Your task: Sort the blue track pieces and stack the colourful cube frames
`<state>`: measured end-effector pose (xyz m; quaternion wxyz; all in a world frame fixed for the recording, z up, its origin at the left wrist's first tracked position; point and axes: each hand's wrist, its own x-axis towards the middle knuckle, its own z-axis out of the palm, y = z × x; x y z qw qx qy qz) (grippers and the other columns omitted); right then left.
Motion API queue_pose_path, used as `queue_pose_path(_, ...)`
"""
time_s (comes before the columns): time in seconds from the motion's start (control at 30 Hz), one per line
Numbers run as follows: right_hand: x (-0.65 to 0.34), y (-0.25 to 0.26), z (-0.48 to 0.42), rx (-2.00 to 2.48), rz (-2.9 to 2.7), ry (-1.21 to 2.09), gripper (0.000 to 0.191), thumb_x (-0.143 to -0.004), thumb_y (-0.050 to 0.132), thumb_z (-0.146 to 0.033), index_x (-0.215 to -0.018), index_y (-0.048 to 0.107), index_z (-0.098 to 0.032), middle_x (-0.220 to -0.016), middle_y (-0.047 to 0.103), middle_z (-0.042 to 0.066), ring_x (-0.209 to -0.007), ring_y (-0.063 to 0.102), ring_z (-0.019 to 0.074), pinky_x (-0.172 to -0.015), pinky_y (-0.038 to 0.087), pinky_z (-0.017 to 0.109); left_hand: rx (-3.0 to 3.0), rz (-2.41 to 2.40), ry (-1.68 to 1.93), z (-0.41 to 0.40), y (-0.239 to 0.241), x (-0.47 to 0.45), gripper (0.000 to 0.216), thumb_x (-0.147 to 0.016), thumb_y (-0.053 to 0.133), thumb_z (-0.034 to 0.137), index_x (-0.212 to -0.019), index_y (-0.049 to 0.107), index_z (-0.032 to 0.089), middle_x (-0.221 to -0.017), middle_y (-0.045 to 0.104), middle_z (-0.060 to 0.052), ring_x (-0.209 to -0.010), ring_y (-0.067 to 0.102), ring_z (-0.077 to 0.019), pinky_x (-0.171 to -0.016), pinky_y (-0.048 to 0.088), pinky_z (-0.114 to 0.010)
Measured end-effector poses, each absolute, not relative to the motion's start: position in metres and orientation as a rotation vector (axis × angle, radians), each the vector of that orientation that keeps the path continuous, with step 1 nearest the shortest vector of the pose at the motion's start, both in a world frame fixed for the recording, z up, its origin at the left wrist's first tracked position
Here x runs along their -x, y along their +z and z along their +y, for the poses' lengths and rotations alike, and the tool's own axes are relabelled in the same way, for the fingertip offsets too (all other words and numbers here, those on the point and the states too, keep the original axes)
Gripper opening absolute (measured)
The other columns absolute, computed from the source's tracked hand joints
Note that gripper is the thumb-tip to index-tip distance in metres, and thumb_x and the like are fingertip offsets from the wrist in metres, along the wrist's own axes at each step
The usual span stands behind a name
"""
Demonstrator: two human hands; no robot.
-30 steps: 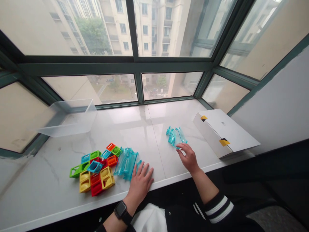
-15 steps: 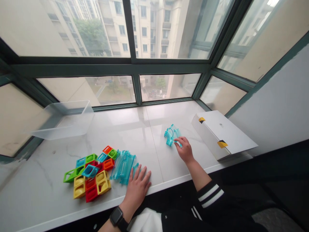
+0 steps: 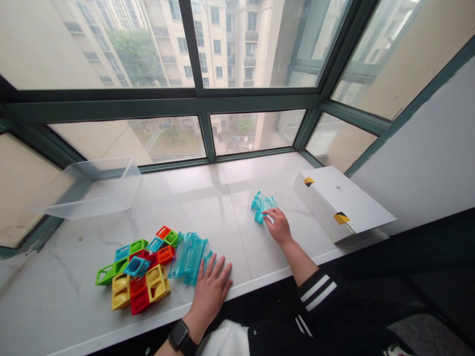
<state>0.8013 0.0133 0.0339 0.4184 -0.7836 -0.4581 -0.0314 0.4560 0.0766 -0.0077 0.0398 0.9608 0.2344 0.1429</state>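
Observation:
My right hand (image 3: 278, 226) is at a small group of curved, see-through blue track pieces (image 3: 259, 205) on the white sill. Its thumb and fingers close on the near right edge of a piece, which they partly hide. My left hand (image 3: 215, 283) lies flat on the sill near the front edge, fingers spread, holding nothing. Just left of it is a pile of straight see-through blue track pieces (image 3: 188, 259); the fingertips partly cover a small blue piece at the pile's right side.
Colourful hollow blocks (image 3: 139, 291) in red, yellow, green, blue and orange lie left of the straight pieces. A clear plastic bin (image 3: 107, 198) stands at the back left. At the right sits a white box (image 3: 345, 198) with yellow-black tabs. Windows (image 3: 256, 131) border the sill.
My right hand has shifted slightly left, along the curved pieces. The left hand stays flat in place. The whole view has moved a little.

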Motion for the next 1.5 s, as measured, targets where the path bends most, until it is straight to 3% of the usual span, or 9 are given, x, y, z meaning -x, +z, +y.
queue_pose_path(0.23,-0.800,0.032,0.015,1.975,-1.162,-0.052,0.022,-0.099,0.057,-0.029,-0.107,0.077,-0.024,-0.105,0.069,0.010,-0.103,0.065,0.0285,-0.097,0.053,0.046,-2.948,0.711,0.430,0.076,-0.004,-0.456,0.038,-0.100,0.061,0.037,-0.137,0.068,0.034,-0.154,0.061,-0.002,-0.152,0.041,-0.0347,-0.131,0.013,-0.057)
queue_pose_path(0.47,-0.801,0.029,0.016,1.981,-1.168,-0.065,0.021,-0.097,0.060,-0.027,-0.107,0.078,-0.024,-0.104,0.069,0.009,-0.102,0.064,0.0286,-0.097,0.052,0.046,-2.933,0.746,0.439,0.074,-0.001,-0.457,0.040,-0.100,0.063,0.050,-0.136,0.069,0.036,-0.152,0.062,-0.002,-0.152,0.042,-0.0328,-0.132,0.014,-0.055)
queue_pose_path(0.73,-0.801,0.028,0.017,1.999,-1.183,-0.071,0.021,-0.097,0.061,-0.025,-0.108,0.079,-0.024,-0.104,0.069,0.009,-0.101,0.064,0.0290,-0.097,0.052,0.045,-2.957,0.715,0.391,0.074,0.009,-0.457,0.037,-0.102,0.059,0.038,-0.137,0.068,0.034,-0.152,0.062,-0.003,-0.151,0.043,-0.0348,-0.131,0.018,-0.059)
queue_pose_path(1.5,-0.800,0.029,0.018,2.022,-1.204,-0.088,0.021,-0.097,0.062,-0.024,-0.109,0.079,-0.025,-0.104,0.069,0.010,-0.101,0.064,0.0291,-0.097,0.052,0.046,-2.938,0.706,0.408,0.074,0.010,-0.457,0.038,-0.100,0.061,0.038,-0.137,0.069,0.034,-0.151,0.062,-0.004,-0.150,0.044,-0.0359,-0.130,0.019,-0.060)
